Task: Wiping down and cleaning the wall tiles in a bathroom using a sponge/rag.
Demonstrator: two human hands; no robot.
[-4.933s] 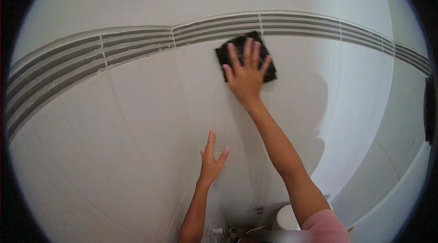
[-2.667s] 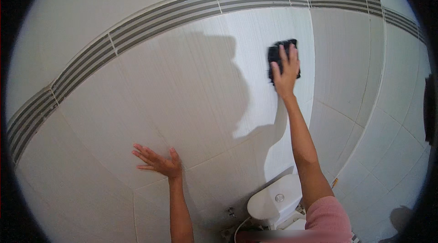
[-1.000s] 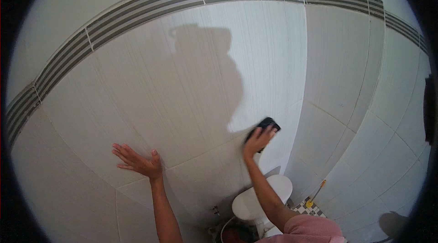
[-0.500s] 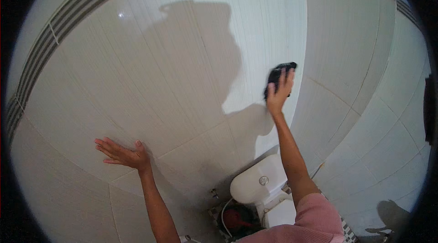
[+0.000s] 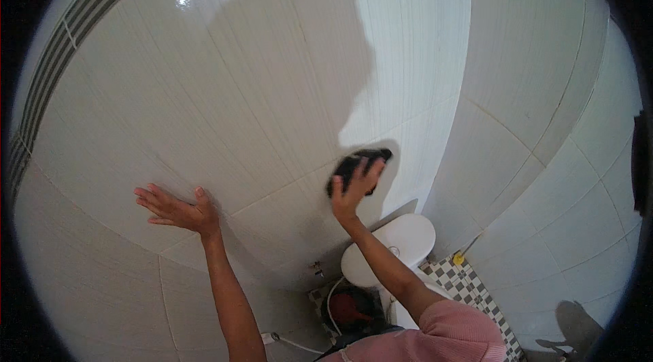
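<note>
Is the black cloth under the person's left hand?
No, the black cloth is under the right hand, while the left hand is empty, its fingers spread.

Toilet cistern: plain white. Above it, wall tiles: off-white, finely streaked lengthwise, with a brownish-grey shadow across them. Above left of the cistern, cloth: black; far beyond, border strip: dark grey and pale stripes. Below right, floor tiles: grey-and-white chequer; brush head: yellow. Below left, hose: white. Below, shirt sleeve: pink.
</note>
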